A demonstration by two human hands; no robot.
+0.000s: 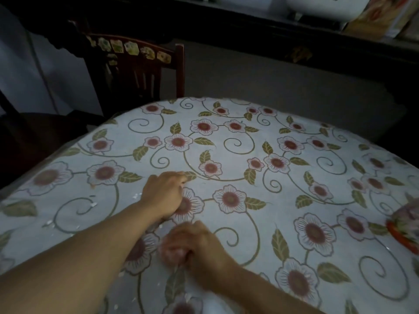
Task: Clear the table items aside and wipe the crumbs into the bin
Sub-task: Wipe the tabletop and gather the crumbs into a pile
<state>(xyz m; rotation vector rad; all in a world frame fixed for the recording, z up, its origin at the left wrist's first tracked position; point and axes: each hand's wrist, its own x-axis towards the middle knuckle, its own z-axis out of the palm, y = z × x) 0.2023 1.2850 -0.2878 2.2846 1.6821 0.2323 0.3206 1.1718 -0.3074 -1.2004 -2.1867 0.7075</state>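
Pale crumbs [91, 203] lie scattered on the near left part of the table [249, 214], in small white flecks on the flowered cloth, with a few more flecks near the front edge under the forearms. The left hand [164, 193] rests on the cloth just right of these flecks, knuckles up and fingers curled under toward the palm; nothing shows inside them, though the blur keeps me from telling whether the fingertips pinch a crumb. Nearer the front edge, the right hand [199, 245] is blurred, its fingers wrapped round a soft pinkish wad [171, 248] that presses on the cloth; what the wad is made of cannot be told. The two hands are near each other but apart, the left one farther from the person.

The cloth is white with red-centred flowers, green leaves and curling stems, and it covers the whole rounded top. At the far right edge of the view a dish with an orange rim [402, 234] sits on the table, only partly in frame; something pale and patterned lies in or over it, too cut off to identify. It is well apart from both hands.

Beyond the far left of the table stands a dark wooden chair [145, 71], its back rail set with pale inlaid pieces. Behind it runs dark furniture, and on a surface at the far right sits a white appliance [324, 7] beside a patterned box [383, 14].
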